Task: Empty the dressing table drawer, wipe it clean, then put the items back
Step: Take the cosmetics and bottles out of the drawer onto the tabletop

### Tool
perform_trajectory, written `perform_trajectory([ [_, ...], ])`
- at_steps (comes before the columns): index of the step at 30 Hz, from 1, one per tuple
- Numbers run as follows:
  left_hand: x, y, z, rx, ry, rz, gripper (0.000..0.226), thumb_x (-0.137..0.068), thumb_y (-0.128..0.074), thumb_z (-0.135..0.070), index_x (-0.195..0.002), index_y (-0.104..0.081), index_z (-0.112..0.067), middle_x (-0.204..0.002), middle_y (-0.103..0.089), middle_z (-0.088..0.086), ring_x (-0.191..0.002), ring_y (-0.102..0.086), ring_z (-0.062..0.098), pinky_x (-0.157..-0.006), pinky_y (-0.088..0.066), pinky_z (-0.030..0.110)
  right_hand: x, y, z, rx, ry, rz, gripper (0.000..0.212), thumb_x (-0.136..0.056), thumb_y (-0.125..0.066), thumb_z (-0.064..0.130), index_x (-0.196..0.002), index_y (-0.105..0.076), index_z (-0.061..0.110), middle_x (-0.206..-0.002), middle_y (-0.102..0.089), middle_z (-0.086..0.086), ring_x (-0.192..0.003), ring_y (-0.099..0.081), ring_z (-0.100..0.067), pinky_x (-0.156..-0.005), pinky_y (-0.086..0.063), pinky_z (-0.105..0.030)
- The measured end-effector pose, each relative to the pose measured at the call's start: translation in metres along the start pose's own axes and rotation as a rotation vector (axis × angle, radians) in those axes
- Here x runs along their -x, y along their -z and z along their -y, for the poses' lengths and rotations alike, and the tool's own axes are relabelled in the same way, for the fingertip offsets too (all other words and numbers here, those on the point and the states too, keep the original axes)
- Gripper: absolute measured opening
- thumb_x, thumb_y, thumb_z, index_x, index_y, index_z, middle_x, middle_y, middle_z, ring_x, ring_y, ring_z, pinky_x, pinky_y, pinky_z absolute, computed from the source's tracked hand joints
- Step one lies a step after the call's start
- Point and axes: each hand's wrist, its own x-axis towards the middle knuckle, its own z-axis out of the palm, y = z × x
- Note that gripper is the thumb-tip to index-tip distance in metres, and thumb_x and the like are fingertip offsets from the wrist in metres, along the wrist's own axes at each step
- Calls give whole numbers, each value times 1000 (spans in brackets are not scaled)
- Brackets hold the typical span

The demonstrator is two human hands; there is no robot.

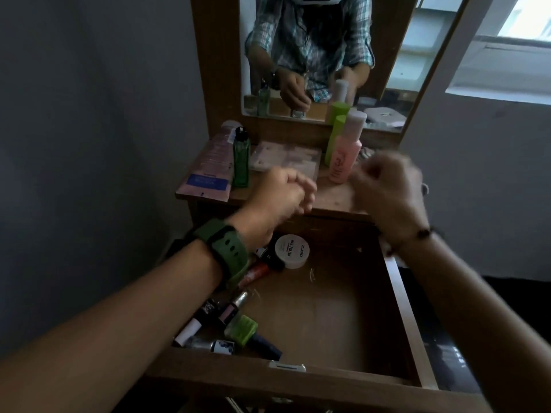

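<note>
The wooden drawer (410, 320) is pulled open below me. Its left side holds a white nail polish tub (292, 251), a red tube (255, 271) and several small nail polish bottles (238, 327); its right half is bare wood. My left hand (286, 193), with a green watch on the wrist, hovers over the dressing table top (337, 199) with fingers closed. The mirror shows it gripping a small bottle (298, 113) that the hand hides in the direct view. My right hand (387, 186) is blurred, fingers curled, above the top's right side; nothing shows in it.
On the top stand a pink tube (208, 168), a dark green bottle (241, 159), clear packets (286, 159), a pink bottle (346, 156) and a lime bottle (335, 138). The mirror (313, 55) rises behind. A grey wall is on the left, a window on the right.
</note>
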Motion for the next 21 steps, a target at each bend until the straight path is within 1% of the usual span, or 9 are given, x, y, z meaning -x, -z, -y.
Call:
perform_trajectory([
  [2, 8, -4, 29, -177, 116, 89, 31, -85, -40, 9, -88, -66, -6, -82, -66, 7, -77, -64, 17, -66, -55, 23, 34, -20, -8, -30, -106, 365, 15, -79, -58, 11, -69, -69, 6, -72, -71, -16, -65, -69, -28, -67, -59, -44],
  [4, 5, -8, 51, -464, 183, 102, 27, -83, -47, 4, -100, -66, -1, -101, -67, 15, -95, -63, 27, -81, -54, 36, 48, -47, -23, 35, -285, 643, 13, -80, -59, 11, -83, -70, 5, -85, -72, -17, -74, -68, -26, -74, -59, -41],
  [7, -3, -15, 63, -806, 123, 149, 25, -84, -54, -8, -103, -60, 7, -112, -62, 23, -103, -59, 36, -83, -49, 40, 45, -80, -40, 110, -341, 653, 26, -82, -60, 13, -106, -64, 1, -110, -65, -18, -101, -61, -30, -79, -51, -34],
  [9, -7, -25, 65, -967, 38, 202, 25, -83, -58, -15, -98, -63, 4, -109, -65, 23, -103, -60, 37, -81, -48, 38, 43, -95, -42, 53, -342, 627, 28, -83, -61, 16, -106, -63, -1, -111, -65, -20, -104, -60, -33, -73, -47, -32],
  [11, -9, -34, 65, -1051, 22, 208, 24, -83, -58, -13, -101, -64, 2, -113, -64, 22, -109, -58, 38, -87, -47, 37, 44, -101, -44, -44, -371, 634, 30, -82, -62, 12, -107, -62, -3, -112, -64, -24, -106, -60, -36, -81, -50, -37],
  [13, -10, -35, 63, -979, 106, 182, 24, -84, -55, -10, -102, -60, 3, -116, -60, 23, -110, -55, 38, -88, -47, 38, 50, -95, -48, -104, -416, 669, 37, -77, -66, 5, -112, -59, -3, -116, -62, -24, -109, -59, -35, -92, -50, -45],
  [15, -10, -32, 62, -829, 205, 144, 22, -85, -53, -10, -103, -56, 3, -116, -58, 21, -108, -56, 36, -84, -48, 39, 59, -87, -54, -71, -364, 748, 54, -72, -70, 4, -123, -51, 1, -123, -58, -19, -114, -56, -31, -96, -48, -44],
  [18, -1, -35, 65, -684, 292, 106, 23, -85, -51, -9, -106, -54, -1, -117, -56, 17, -109, -54, 33, -86, -48, 37, 74, -80, -51, 245, -62, 833, 62, -77, -69, 20, -130, -40, 5, -129, -48, -19, -117, -49, -33, -98, -43, -39],
  [21, 10, -41, 63, -504, 368, 9, 24, -84, -49, -7, -106, -57, -1, -114, -59, 17, -105, -57, 32, -86, -50, 37, 81, -68, -40, 356, 37, 832, 61, -82, -62, 34, -131, -37, 7, -130, -43, -19, -119, -45, -36, -94, -41, -35],
])
